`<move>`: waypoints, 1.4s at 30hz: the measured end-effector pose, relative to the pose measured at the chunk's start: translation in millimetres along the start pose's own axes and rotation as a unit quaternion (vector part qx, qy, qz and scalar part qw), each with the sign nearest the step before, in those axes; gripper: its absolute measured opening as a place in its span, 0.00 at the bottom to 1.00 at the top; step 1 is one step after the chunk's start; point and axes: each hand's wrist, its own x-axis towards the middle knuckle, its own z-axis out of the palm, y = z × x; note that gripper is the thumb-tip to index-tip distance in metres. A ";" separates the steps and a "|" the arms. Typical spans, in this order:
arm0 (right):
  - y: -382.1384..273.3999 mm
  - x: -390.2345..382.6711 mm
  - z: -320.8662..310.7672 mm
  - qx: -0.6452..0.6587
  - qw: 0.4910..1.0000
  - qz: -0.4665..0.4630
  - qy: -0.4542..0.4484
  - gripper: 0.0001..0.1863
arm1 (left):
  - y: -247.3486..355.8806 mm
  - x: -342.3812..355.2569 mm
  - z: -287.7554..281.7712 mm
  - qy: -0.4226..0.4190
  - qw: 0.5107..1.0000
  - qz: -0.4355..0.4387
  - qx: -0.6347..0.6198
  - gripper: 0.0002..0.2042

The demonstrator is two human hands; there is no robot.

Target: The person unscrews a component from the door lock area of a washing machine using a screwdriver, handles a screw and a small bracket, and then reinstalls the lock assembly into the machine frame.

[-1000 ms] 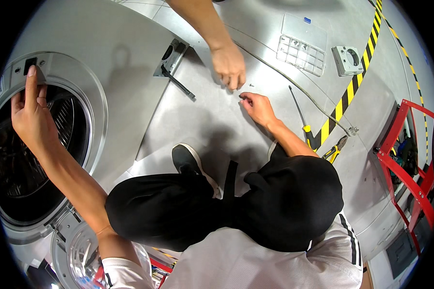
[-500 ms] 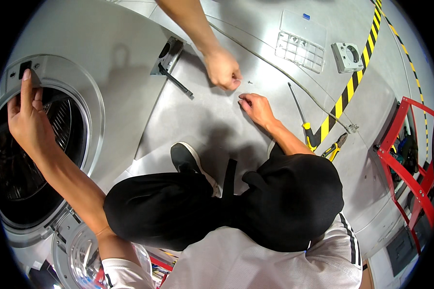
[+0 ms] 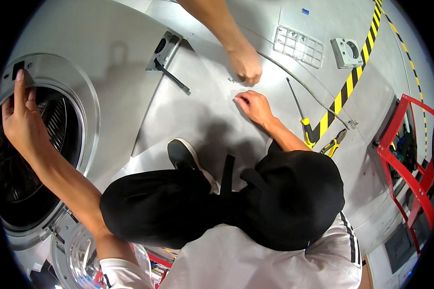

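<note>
At the far left, my left hand [image 3: 24,120] grips the rim of a washing machine's round opening [image 3: 89,108]. One digit lies across the front by a black slot [image 3: 18,67]; the others reach in behind the rim, where their tips are hidden. My right hand [image 3: 256,107] hovers over the grey floor, fingertips pinched together; anything between them is too small to make out. Small screws [image 3: 231,80] lie just beyond it. Close by, another person's hand [image 3: 246,65] reaches down from above with its fingers curled.
A black strip [image 3: 172,78] juts from the machine's panel corner. Rightward lie a screwdriver [image 3: 304,120], pliers [image 3: 333,143], a cable [image 3: 299,79], a clear compartment box [image 3: 299,45] and a grey square part [image 3: 347,53]. A red metal frame [image 3: 405,159] stands far right.
The other person's hand has moved right, and small screws now show on the floor to its left. My left hand stays at the rim; my right hand stays pinched, almost in place.
</note>
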 end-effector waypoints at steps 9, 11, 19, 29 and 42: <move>2.9 -5.1 3.7 0.021 0.999 0.021 0.019 0.08 | -13.1 6.8 -14.2 -0.040 0.998 -0.033 -0.044 0.15; 2.7 -4.4 1.7 0.020 0.999 0.027 0.012 0.08 | -32.5 16.9 -36.3 -0.099 0.990 0.041 0.097 0.16; -0.4 -1.1 0.2 0.053 0.997 0.061 0.013 0.08 | -20.1 11.7 -21.2 -0.056 0.995 0.013 0.079 0.21; 5.4 33.6 -2.3 0.014 0.999 0.005 0.051 0.08 | -7.4 5.1 -8.2 -0.007 0.999 -0.035 -0.001 0.17; 10.8 39.8 12.1 -0.065 0.993 -0.033 0.092 0.04 | -18.0 11.2 -23.4 -0.058 0.996 -0.036 0.052 0.16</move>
